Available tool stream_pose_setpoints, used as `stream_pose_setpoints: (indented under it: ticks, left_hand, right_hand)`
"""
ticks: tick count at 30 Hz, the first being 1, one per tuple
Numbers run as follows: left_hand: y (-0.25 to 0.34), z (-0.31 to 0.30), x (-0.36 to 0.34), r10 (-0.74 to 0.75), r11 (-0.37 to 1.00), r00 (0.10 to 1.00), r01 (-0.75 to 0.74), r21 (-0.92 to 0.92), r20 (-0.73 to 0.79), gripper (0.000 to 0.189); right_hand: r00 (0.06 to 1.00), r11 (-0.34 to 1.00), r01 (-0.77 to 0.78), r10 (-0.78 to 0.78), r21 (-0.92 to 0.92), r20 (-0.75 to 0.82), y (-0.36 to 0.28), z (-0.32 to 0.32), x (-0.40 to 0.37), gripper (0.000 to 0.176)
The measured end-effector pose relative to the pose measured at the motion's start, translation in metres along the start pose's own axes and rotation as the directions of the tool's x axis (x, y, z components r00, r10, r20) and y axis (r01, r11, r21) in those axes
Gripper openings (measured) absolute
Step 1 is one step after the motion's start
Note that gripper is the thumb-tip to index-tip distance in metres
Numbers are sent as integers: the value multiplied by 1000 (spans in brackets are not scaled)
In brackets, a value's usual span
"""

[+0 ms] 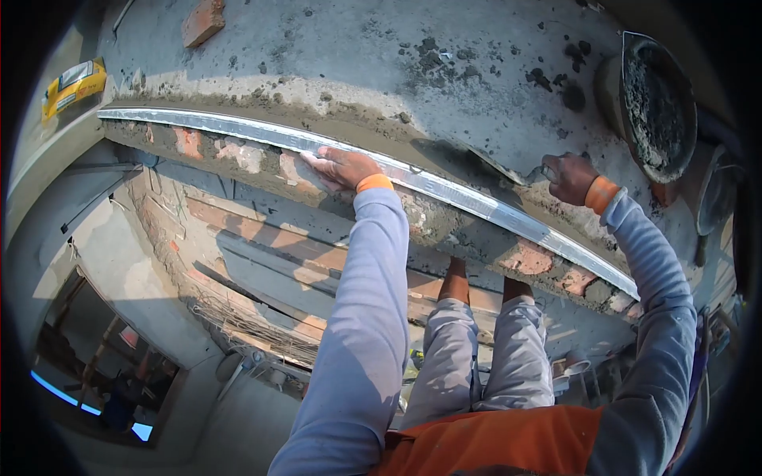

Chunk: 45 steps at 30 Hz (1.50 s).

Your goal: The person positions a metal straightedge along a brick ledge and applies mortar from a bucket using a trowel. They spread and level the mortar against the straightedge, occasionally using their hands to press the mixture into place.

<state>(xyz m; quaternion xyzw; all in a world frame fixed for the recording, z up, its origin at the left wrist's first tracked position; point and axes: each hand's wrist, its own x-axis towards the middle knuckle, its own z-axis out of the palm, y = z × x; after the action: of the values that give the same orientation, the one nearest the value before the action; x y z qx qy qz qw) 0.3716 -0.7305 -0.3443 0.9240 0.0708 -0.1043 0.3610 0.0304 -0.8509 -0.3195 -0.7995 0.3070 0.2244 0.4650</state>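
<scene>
A long metal straightedge (452, 189) lies along the edge of a brick-and-mortar ledge (262, 161). My left hand (347, 167) grips the straightedge near its middle, with the fingers against its side. My right hand (570, 178) is closed around the handle of a trowel (498, 165), which is mostly hidden by the fingers. The trowel's blade points left and rests low over a strip of wet mortar (381, 136) behind the straightedge. Both my sleeves end in orange cuffs.
A bucket of mortar (657, 107) stands at the right, beside another bucket (718, 190). A brick (203, 22) and a yellow bag (74, 87) lie toward the left. Below the ledge are wooden planks (262, 230). A person shows dimly through an opening (103, 357) at lower left.
</scene>
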Motion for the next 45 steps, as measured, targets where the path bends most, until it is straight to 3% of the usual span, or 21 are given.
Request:
stream_pose_setpoints:
  ticks: [2,3,6,12,14,15,18,20,24,28,32,33,36,38,40,45]
  left_hand:
    - [2,1,1,-2,1000,1000,2,-21,-7,58]
    - [3,1,0,-4,1000,999,4,0,-33,54]
    - [10,-3,-8,-8,1000,999,9,27,-52,50]
    - [18,-2,-14,-59,998,997,60,18,-49,49]
    - [2,1,-1,-48,994,999,46,-100,-21,47]
    - [-14,6,10,-52,994,998,49,-102,-26,47]
    - [-33,14,27,-23,994,1000,24,-104,14,46]
    - [-10,8,7,64,990,995,-72,-118,-74,45]
    - [-4,4,1,0,990,999,-6,-141,-43,44]
    - [-2,6,3,-14,993,999,8,-122,-51,43]
    - [-1,7,1,35,999,995,-38,-35,-91,42]
    - [-1,6,1,37,999,995,-40,-30,-90,42]
    - [0,5,1,20,995,998,-25,-94,-55,43]
    - [3,3,-2,-17,996,1000,17,-82,-7,51]
    - [4,5,-4,-35,994,999,36,-103,12,51]
    - [-2,6,1,19,999,997,-17,29,-80,44]
  right_hand:
    - [992,974,-83,100,-211,70,8,12,13,36]
    - [991,976,-27,54,-214,119,4,18,18,34]
    - [987,985,12,16,-173,159,-9,27,18,31]
    - [966,990,112,-87,-90,244,-17,-18,-25,31]
    - [967,996,89,-92,22,237,-14,-25,-32,34]
    - [978,999,-11,2,39,211,-13,-21,-27,37]
    - [985,998,-43,51,-52,163,-8,-8,12,41]
    - [984,998,-23,32,-54,177,-4,8,45,43]
    - [949,999,26,-15,-32,314,-14,5,67,49]
    - [925,994,114,-106,-1,364,-15,-11,51,39]
    - [952,983,167,-180,70,249,-10,-19,20,26]
    - [939,993,112,-118,38,323,-14,-29,15,30]
    - [951,988,135,-150,76,271,15,-16,1,27]
    - [957,994,52,-75,91,280,21,-9,-9,27]
    - [977,998,-41,50,-48,207,28,9,-14,30]
    - [978,999,-33,41,-40,205,-1,25,-18,31]
